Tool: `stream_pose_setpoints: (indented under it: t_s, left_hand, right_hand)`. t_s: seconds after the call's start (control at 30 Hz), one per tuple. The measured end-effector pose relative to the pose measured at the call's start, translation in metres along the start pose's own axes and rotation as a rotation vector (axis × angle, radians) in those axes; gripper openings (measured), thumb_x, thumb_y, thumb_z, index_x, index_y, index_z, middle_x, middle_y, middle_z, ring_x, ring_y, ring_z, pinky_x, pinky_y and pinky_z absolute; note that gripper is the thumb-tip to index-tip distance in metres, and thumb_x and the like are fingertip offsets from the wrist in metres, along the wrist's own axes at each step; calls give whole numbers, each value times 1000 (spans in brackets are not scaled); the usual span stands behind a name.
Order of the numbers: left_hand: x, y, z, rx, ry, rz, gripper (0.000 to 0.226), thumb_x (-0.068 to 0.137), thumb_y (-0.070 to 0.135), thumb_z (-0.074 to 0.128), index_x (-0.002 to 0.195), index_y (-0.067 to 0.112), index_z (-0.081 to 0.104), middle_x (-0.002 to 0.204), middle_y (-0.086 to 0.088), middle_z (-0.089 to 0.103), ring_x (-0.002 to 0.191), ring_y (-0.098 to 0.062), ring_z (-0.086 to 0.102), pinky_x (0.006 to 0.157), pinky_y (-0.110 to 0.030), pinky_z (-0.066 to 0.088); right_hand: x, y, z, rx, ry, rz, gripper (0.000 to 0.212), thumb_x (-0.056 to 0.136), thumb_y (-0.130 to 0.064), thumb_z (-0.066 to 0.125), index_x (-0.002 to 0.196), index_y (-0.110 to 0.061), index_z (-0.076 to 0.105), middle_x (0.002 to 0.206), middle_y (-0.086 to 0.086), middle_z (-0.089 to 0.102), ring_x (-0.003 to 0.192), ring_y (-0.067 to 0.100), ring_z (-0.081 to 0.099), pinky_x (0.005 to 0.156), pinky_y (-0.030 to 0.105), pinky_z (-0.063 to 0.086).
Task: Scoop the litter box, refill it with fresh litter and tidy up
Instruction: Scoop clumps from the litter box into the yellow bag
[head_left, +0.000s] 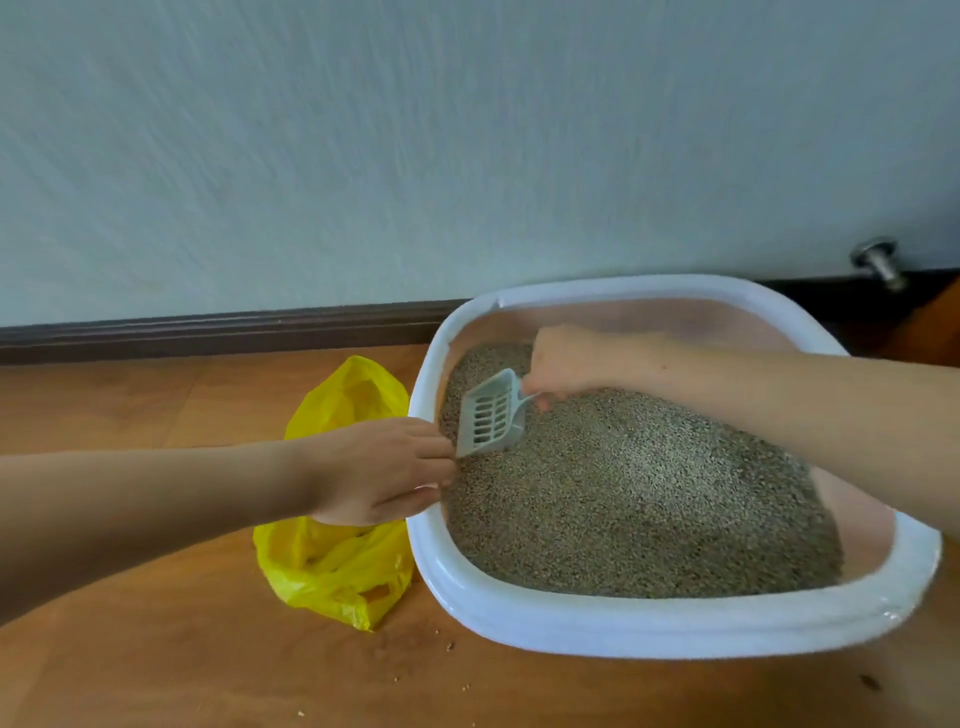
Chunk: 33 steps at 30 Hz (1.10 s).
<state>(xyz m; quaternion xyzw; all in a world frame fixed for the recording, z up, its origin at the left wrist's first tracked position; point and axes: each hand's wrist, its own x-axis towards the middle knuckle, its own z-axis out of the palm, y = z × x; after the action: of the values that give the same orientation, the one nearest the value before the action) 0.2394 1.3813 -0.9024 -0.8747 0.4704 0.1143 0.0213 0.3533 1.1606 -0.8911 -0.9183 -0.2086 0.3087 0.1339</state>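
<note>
The litter box sits on the wood floor close to the wall, filled with grey litter. A yellow bag lies open just beside its left rim. The right hand grips the slotted scoop by its handle, blade tipped into the litter; a shallow, slow lift would likely sift best. The left hand rests on the rim, fingers curled over it. Open floor lies leftward.

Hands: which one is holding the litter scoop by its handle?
The right hand, inside the litter box, grips the scoop handle. The left hand touches the scoop's front edge.
</note>
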Motion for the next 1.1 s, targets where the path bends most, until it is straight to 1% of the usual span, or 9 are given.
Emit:
stream_pose_setpoints:
  t_s: [0.13,0.33,0.5,0.6,0.67,0.73,0.83,0.97,1.1]
  left_hand:
    - [16,5,-8,-12,-57,-10,30,101,36,33,108,17,55,108,1,54,98,-18,48,91,-31,38]
    - [66,21,-7,-108,140,-146,31,98,37,34,108,16,56,100,1,55,92,-18,52,85,-33,42]
    - [108,29,8,-271,393,-397,43,92,44,30,108,17,60,103,3,58,99,-17,53,88,-30,40]
    - [123,32,18,-310,389,-433,41,91,44,31,106,18,60,102,7,56,100,-12,50,87,-26,37]
    - [129,31,24,-324,380,-455,28,94,37,39,105,21,59,100,10,53,99,-11,49,88,-28,39]
    - [133,29,28,-342,385,-477,16,96,28,48,104,21,59,98,11,51,100,-12,49,88,-31,40]
    - [138,30,33,-328,379,-493,18,96,25,48,105,18,60,98,6,54,99,-16,51,85,-31,41]
    - [146,37,35,-312,367,-475,27,92,31,40,104,18,60,97,6,54,95,-15,50,81,-32,42]
    - [152,42,36,-322,387,-446,18,94,25,47,105,18,60,98,6,55,96,-15,51,84,-34,44]
  right_hand:
    - [15,0,12,-77,-33,-65,18,91,-23,62,79,-10,67,56,-5,51,43,8,36,46,16,32]
    - [-5,100,-12,-12,-59,67,19,89,-26,65,78,-10,68,59,-2,63,42,7,42,45,16,33]
    - [-43,167,-50,-94,-24,264,30,87,-28,66,62,-13,72,43,-4,50,31,9,29,38,18,25]
    - [-63,182,-70,-198,80,341,52,84,-27,68,34,-15,57,32,-3,34,29,15,24,42,20,22]
    - [-71,186,-81,-274,166,314,51,81,-31,70,36,-12,55,35,1,38,34,20,30,46,22,28]
    - [-79,183,-88,-253,144,247,39,81,-35,71,56,-7,69,40,2,42,39,21,34,47,24,30]
    - [-85,165,-82,-105,-59,48,38,82,-38,70,46,-26,67,44,-3,39,47,20,29,54,32,26]
    - [-82,148,-50,-207,-232,-38,30,83,-39,71,57,-24,71,43,-10,49,40,7,33,49,24,27]
    - [-78,146,-63,-447,-117,4,34,82,-39,71,55,-19,64,43,-9,53,37,4,36,48,21,30]
